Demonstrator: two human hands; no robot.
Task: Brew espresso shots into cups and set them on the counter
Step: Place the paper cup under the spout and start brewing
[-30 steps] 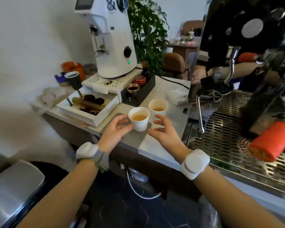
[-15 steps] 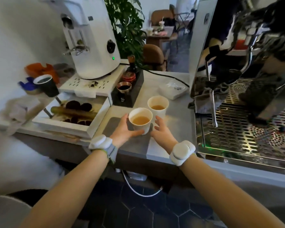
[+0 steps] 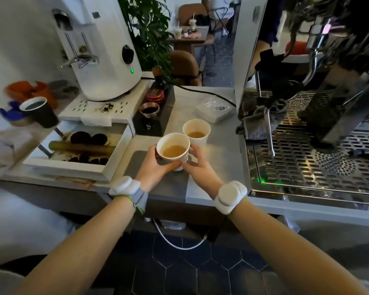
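Note:
Two white paper cups with light brown espresso stand on the grey counter [image 3: 219,150]. The near cup [image 3: 173,150] is held from both sides: my left hand [image 3: 156,167] curls round its left wall and my right hand [image 3: 199,167] wraps its right side and base. The far cup [image 3: 196,133] stands just behind it, touched by neither hand. The espresso machine's perforated drip tray [image 3: 311,165] lies to the right, with a steam wand [image 3: 270,133] hanging over its left edge.
A white grinder [image 3: 98,47] stands at the back left above an open knock box drawer [image 3: 77,150] with spent pucks. A black tamping stand [image 3: 153,111], a black paper cup [image 3: 38,111], a plastic bag [image 3: 214,109] and a power cable share the counter.
Both hands have closed in from either side and now grip the near cup. The view has shifted closer and lower over the counter.

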